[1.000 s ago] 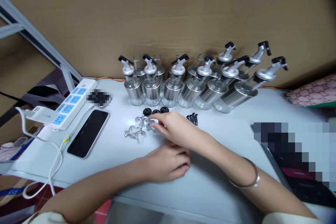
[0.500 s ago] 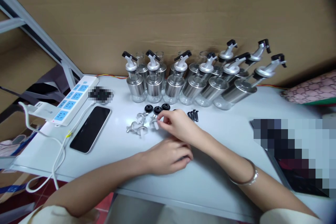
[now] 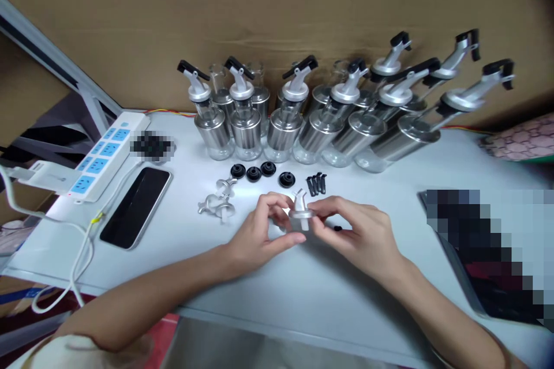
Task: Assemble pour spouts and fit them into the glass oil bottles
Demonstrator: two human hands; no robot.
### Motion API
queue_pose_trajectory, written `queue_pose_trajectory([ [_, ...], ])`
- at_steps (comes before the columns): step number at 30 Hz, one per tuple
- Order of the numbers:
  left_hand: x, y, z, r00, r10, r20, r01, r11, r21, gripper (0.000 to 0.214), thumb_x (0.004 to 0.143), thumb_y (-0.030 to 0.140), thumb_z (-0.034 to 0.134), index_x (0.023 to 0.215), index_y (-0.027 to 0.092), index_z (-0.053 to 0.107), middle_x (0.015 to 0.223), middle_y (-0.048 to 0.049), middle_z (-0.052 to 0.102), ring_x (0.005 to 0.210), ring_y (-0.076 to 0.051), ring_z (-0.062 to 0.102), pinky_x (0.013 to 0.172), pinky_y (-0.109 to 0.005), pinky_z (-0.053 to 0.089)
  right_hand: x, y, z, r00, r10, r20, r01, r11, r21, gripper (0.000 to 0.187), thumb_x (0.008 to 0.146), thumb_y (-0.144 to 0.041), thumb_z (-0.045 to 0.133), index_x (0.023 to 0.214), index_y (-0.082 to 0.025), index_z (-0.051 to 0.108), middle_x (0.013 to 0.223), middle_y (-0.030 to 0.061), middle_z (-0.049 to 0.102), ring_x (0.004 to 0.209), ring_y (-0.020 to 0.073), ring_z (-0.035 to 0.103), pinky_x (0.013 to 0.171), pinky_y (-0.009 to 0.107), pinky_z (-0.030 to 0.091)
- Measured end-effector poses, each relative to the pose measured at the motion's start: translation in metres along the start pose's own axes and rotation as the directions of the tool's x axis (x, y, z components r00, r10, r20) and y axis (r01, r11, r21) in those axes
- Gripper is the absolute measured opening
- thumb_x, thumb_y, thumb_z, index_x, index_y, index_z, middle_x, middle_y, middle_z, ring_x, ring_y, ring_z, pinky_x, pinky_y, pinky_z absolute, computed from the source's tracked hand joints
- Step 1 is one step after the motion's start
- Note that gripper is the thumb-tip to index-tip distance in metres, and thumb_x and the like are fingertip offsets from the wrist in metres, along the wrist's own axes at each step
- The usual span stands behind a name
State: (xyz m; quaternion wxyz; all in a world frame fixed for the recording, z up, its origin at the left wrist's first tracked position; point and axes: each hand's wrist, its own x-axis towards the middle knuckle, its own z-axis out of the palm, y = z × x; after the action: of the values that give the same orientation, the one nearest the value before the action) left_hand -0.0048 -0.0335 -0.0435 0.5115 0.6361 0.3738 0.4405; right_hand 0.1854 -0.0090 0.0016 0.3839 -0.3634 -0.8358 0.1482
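Observation:
My right hand pinches a silver pour spout by the right edge of its round flange, above the table. The spout is upright, with its neck on top and a short tube below. Around its left side, my left hand is open, thumb and curled fingers apart. Whether those fingertips touch the flange is unclear. Several more silver spouts lie to the left. Several round black stoppers and a cluster of small black levers lie beyond my hands. Under my right hand, a small black piece shows partly.
Rows of glass-and-steel oil bottles stand at the back, many with spouts fitted. On the left are a phone, a power strip and a white cable. A dark-edged, blurred-out object lies right.
My right hand has picked up a spout from the left group and brought it right. My left hand has turned and opened beside it. The camera view has shifted slightly.

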Motion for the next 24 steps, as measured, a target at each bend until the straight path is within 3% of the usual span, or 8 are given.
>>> queue_pose_trajectory([
  [5,0.002,0.003,-0.003,0.993,0.096,0.069,-0.102,0.990,0.096,0.029,0.089,0.025,0.062,0.111,0.026,0.043,0.108,-0.0029,0.048,0.082,-0.011,0.055,0.077,-0.029,0.052,-0.001,0.002,0.003,0.997,-0.043,0.068,0.043,0.999,-0.009,0.008,0.088,-0.012,0.056,0.086,-0.018,0.061,0.069,0.0010,0.072,0.053,0.0108,0.064,0.051,0.021,0.049],
  [8,0.004,0.006,-0.004,0.985,0.150,0.084,-0.162,0.974,0.157,0.026,0.092,0.021,0.057,0.114,0.026,0.045,0.107,-0.0036,0.048,0.084,-0.012,0.055,0.079,-0.028,0.052,0.001,0.009,-0.004,0.987,-0.070,0.146,0.074,0.997,-0.023,0.005,0.088,-0.016,0.060,0.092,-0.017,0.063,0.078,0.0050,0.074,0.065,0.0153,0.068,0.059,0.026,0.052],
  [12,0.005,0.006,-0.004,0.990,0.138,0.042,-0.144,0.962,0.232,0.028,0.094,0.018,0.051,0.120,0.026,0.044,0.111,-0.0055,0.048,0.091,-0.014,0.054,0.085,-0.031,0.051,0.005,0.030,-0.031,0.977,0.050,0.210,-0.042,0.998,-0.040,0.008,0.090,-0.018,0.058,0.089,-0.017,0.067,0.082,0.0070,0.071,0.075,0.0178,0.066,0.069,0.030,0.052],
  [14,0.005,0.005,-0.004,0.994,0.107,0.030,-0.111,0.968,0.223,0.028,0.094,0.016,0.050,0.120,0.025,0.045,0.113,-0.0056,0.048,0.092,-0.014,0.055,0.086,-0.031,0.050,0.004,0.042,-0.043,0.945,0.142,0.295,-0.128,0.990,-0.065,0.011,0.089,-0.021,0.059,0.083,-0.020,0.069,0.079,0.0053,0.070,0.072,0.0181,0.065,0.066,0.031,0.050],
  [18,0.005,0.003,-0.005,0.998,0.059,0.029,-0.064,0.982,0.177,0.028,0.094,0.016,0.051,0.120,0.026,0.046,0.113,-0.0050,0.048,0.092,-0.013,0.054,0.088,-0.031,0.049,-0.001,0.054,-0.051,0.836,0.240,0.494,-0.251,0.967,-0.045,0.013,0.086,-0.027,0.062,0.078,-0.023,0.072,0.078,0.0033,0.070,0.073,0.0191,0.064,0.069,0.034,0.049],
  [21,0.006,0.002,-0.005,0.998,0.043,0.038,-0.048,0.985,0.164,0.028,0.094,0.017,0.052,0.119,0.026,0.047,0.112,-0.0046,0.048,0.092,-0.013,0.054,0.089,-0.031,0.049,-0.003,0.051,-0.049,0.786,0.268,0.557,-0.313,0.949,-0.015,0.013,0.086,-0.029,0.062,0.080,-0.023,0.072,0.079,0.0035,0.070,0.076,0.0194,0.064,0.071,0.035,0.049],
  [24,0.006,0.004,-0.005,0.998,0.042,0.040,-0.048,0.986,0.158,0.027,0.093,0.017,0.053,0.118,0.026,0.047,0.110,-0.0041,0.049,0.091,-0.013,0.054,0.088,-0.030,0.049,-0.003,0.046,-0.049,0.768,0.278,0.577,-0.320,0.947,-0.032,0.012,0.086,-0.029,0.061,0.082,-0.022,0.071,0.082,0.0042,0.068,0.080,0.0203,0.062,0.074,0.036,0.048],
])
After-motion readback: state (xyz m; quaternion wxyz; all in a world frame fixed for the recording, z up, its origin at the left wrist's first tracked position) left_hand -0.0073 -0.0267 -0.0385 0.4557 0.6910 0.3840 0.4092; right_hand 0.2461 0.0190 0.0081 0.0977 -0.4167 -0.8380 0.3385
